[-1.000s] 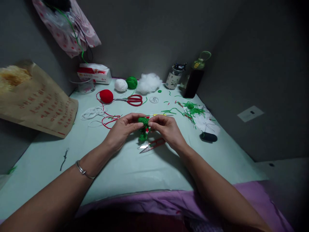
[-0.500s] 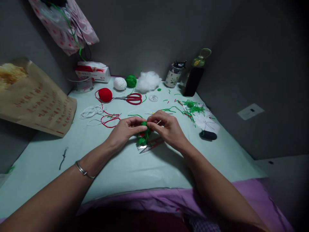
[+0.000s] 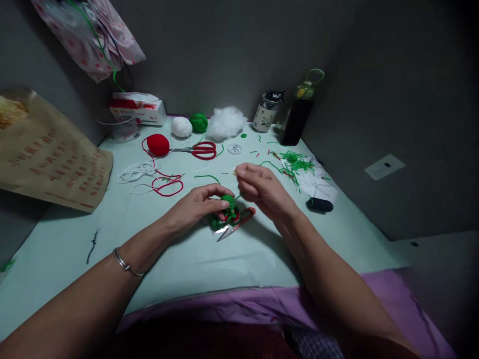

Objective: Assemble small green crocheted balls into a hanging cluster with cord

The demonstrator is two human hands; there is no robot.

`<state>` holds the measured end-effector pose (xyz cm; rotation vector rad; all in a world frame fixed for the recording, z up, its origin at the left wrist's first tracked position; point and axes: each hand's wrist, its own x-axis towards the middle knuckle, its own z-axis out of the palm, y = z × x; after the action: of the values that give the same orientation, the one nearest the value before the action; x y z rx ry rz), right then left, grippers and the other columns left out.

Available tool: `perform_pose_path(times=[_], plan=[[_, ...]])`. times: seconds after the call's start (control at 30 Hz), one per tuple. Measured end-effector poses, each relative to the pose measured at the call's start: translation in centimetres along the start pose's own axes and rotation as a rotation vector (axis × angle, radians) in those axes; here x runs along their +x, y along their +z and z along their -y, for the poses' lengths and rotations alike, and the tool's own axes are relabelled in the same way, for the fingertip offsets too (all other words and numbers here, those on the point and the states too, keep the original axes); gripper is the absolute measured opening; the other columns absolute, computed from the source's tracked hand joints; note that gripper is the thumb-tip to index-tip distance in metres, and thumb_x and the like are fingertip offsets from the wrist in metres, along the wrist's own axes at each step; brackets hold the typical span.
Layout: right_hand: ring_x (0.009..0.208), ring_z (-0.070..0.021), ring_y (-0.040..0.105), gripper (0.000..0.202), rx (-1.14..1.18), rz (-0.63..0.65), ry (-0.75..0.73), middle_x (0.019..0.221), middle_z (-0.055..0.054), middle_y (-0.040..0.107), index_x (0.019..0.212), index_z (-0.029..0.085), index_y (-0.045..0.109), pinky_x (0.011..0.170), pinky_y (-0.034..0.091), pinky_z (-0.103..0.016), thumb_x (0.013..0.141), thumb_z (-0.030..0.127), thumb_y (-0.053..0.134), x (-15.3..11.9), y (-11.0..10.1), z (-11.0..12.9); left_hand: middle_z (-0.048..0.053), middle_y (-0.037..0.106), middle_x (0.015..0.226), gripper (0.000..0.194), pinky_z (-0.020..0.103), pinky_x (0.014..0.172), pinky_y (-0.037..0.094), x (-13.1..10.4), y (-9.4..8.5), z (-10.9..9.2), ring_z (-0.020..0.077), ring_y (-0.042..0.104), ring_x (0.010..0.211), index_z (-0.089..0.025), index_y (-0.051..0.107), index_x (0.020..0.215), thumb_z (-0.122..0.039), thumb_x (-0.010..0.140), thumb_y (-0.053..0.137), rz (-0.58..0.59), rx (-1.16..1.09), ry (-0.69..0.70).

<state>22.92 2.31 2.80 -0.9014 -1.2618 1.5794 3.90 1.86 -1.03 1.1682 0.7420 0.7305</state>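
Observation:
My left hand point(image 3: 204, 202) is closed around a small green crocheted piece point(image 3: 229, 200) with red and white parts, its fingers hiding some of it. From the piece a short green yarn strand point(image 3: 239, 196) runs up to my right hand point(image 3: 258, 182), which pinches it. Whether those fingertips also hold a needle I cannot make out. A thin crochet hook point(image 3: 227, 173) shows just beyond the right hand, partly covered by it. Beneath the piece lie red-handled thread snips point(image 3: 235, 227), blades pointing to the lower left, beside a shiny silvery scrap point(image 3: 219, 231).
Red point(image 3: 157, 145), white point(image 3: 181, 127) and green point(image 3: 198, 122) yarn balls stand at the back near red-handled scissors point(image 3: 204, 150) and white stuffing point(image 3: 226, 123). Yarn scraps point(image 3: 295, 163) and a dark oblong object point(image 3: 319, 205) lie right. A paper bag point(image 3: 56, 154) leans left.
My right hand has drawn away from the green piece, stretching the strand between them. My left hand keeps its hold. The whole view has shifted slightly.

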Motion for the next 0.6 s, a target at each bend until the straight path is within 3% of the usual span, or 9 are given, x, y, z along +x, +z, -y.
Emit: perform_pose_path(times=[0.13,0.27,0.37,0.6], plan=[[0.047,-0.0050,0.016,0.029,0.084,-0.050,-0.029,0.053,0.011,0.030,0.078,0.018,0.055,0.044,0.013,-0.021,0.081,0.037,0.075,0.0,-0.4,0.4,0.002,0.067,0.077,0.031,0.029,0.066,0.045,-0.1,0.2,-0.2,0.0154,0.061,0.068,-0.019,0.071,0.105,-0.036,0.081,0.078,0.035,-0.019,-0.033],[0.053,-0.0062,0.037,0.024,0.044,-0.047,-0.058,0.063,0.006,0.050,0.094,0.017,0.064,0.050,0.030,-0.021,0.081,0.033,0.076,-0.1,-0.8,0.5,0.002,0.066,0.089,0.031,0.028,0.070,0.046,-0.1,0.1,-0.4,0.0138,0.060,0.072,-0.020,0.072,0.108,-0.037,0.083,0.077,-0.036,-0.099,-0.027],[0.055,-0.0069,0.046,0.023,-0.041,-0.080,-0.121,0.071,0.002,0.064,0.092,0.017,0.068,0.051,0.035,-0.022,0.081,0.036,0.077,0.0,-0.9,0.2,0.003,0.068,0.098,0.030,0.027,0.072,0.046,0.0,0.0,-0.4,0.0141,0.060,0.077,-0.021,0.071,0.109,-0.037,0.084,0.076,-0.081,-0.104,0.022],[0.059,-0.0082,0.053,0.022,0.000,-0.289,-0.215,0.078,0.000,0.071,0.091,0.021,0.067,0.051,0.040,-0.021,0.078,0.035,0.078,0.6,-0.9,-0.6,0.003,0.064,0.092,0.024,0.026,0.069,0.045,0.2,0.1,-0.4,0.0140,0.057,0.074,-0.019,0.068,0.100,-0.037,0.085,0.074,-0.065,-0.048,0.057]])
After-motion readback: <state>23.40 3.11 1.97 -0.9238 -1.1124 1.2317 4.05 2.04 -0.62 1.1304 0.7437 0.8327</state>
